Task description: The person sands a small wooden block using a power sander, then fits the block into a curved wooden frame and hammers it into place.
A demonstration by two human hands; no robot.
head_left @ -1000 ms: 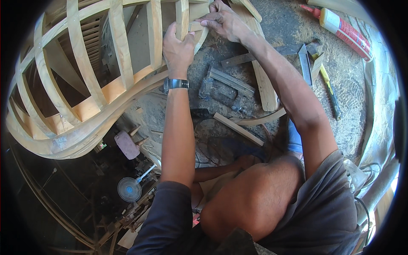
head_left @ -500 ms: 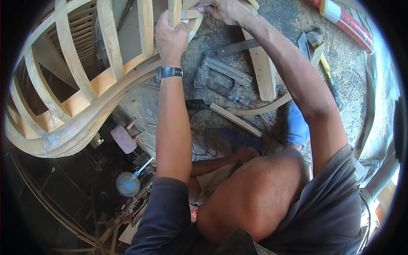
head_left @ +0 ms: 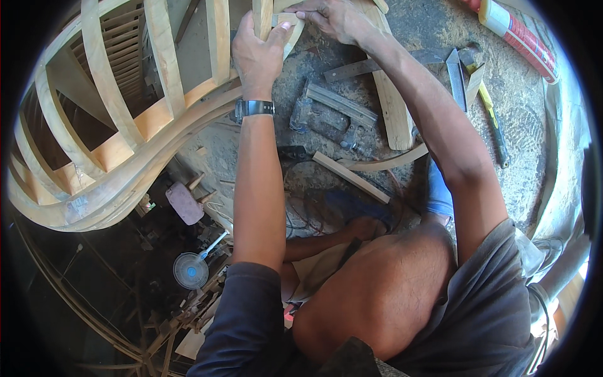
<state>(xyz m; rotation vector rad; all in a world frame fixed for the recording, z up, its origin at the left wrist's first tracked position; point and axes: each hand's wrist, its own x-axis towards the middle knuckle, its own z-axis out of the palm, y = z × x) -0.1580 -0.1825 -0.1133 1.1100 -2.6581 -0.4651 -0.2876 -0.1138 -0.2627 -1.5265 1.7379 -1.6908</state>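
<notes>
At the top edge, my left hand (head_left: 259,53), with a dark watch on the wrist, is closed round an upright wooden slat (head_left: 262,17). Its thumb presses on a short, pale, curved wood piece (head_left: 293,31) set against that slat. My right hand (head_left: 339,22) reaches in from the right, with its fingertips closed at the outer end of the same wood piece. Left of my hands stands a curved wooden frame (head_left: 151,122) with several upright slats. The top of the held slat is cut off by the picture's edge.
On the dusty floor lie a dusty grey metal tool (head_left: 336,110), a metal square (head_left: 352,70), a plank (head_left: 394,116), a wood strip (head_left: 352,178) and a yellow-handled hammer (head_left: 493,119). A red-and-white cartridge (head_left: 524,43) lies top right. A fan (head_left: 190,270) stands lower left.
The whole view has shifted slightly. My right fingers have moved a little along the end of the wood piece; my left hand keeps its hold on the slat.
</notes>
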